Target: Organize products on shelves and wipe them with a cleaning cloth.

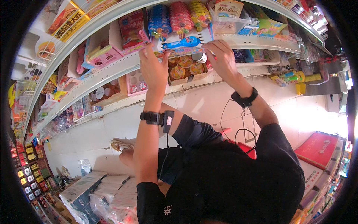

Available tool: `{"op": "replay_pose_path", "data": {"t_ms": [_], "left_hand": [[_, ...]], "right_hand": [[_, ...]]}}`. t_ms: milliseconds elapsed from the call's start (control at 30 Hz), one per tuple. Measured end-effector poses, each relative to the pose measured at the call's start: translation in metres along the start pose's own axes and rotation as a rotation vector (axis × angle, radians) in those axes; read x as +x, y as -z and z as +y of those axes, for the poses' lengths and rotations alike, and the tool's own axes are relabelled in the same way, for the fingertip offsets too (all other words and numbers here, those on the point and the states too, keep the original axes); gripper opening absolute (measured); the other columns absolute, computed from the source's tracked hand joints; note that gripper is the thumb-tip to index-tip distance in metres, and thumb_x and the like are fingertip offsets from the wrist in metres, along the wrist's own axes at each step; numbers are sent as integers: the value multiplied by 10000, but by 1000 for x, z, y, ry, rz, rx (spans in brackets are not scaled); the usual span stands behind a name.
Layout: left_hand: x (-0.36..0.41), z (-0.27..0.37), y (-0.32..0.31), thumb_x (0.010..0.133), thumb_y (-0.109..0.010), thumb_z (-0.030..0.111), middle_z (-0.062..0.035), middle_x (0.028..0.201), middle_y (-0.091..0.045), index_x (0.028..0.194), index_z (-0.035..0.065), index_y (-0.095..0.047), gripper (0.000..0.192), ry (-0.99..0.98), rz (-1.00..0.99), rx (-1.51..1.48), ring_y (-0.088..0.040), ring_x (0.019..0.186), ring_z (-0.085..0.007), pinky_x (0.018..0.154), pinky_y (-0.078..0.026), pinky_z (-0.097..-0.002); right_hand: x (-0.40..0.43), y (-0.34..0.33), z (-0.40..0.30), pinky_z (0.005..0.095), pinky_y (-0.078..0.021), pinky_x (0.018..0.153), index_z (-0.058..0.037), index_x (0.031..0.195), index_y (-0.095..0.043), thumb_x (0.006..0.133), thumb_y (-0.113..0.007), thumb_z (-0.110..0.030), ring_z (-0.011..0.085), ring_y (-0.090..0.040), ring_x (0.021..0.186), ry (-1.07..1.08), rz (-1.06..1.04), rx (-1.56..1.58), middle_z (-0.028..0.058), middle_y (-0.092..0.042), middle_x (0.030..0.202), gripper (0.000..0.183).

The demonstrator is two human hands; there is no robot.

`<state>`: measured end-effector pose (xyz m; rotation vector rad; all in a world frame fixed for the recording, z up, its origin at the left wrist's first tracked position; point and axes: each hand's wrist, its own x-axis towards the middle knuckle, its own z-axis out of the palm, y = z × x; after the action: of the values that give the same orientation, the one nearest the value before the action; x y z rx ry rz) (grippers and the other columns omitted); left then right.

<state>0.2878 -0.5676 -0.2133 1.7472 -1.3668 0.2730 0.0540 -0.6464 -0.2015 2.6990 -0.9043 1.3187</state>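
Observation:
My left hand (153, 63) is at the left end of a colourful box front (183, 50) on the shelf, thumb and fingers apart around its edge. At the other end, my right hand (222, 58) has its fingers near the box corner; contact is not clear. A blue tube-shaped package (181, 42) lies between the hands, along the front of the box. Behind it stand stacked candies in blue (160, 22), red (181, 18) and yellow (200, 14) wrappers. Both wrists wear black straps with cables.
A white metal shelf edge (117, 68) curves across in front. Below are a carton of round orange-lidded cups (186, 65) and a pink tray (137, 81). Pink boxes (105, 57) stand left, a milk candy bag (228, 9) right. Wrapped cartons (84, 190) lie on the floor behind.

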Motion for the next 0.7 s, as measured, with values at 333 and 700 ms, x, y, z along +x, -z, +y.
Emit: {"op": "replay_pose_path", "data": {"t_ms": [333,700], "left_hand": [[44,-30,-16,876,-740,146,-194,1090,-623,1082,65,-640,243,-133,-129,41,-648,947,-412,776,-534,-493],[33,-56,-20,872,-758,199,-190,1147,-619,1257,94,-534,458,11,-49,81,-669,949,-409,778,-552,-487]], "right_hand": [[43,-42,36,418,-519,821,-50,1017,-698,864,-641,-66,306,-650,893,14,31,-171,98,-685,929,164],[49,-67,52,413,-519,834,-58,996,-705,875,-636,-81,309,-647,893,-5,112,-186,103,-693,936,141]]}}
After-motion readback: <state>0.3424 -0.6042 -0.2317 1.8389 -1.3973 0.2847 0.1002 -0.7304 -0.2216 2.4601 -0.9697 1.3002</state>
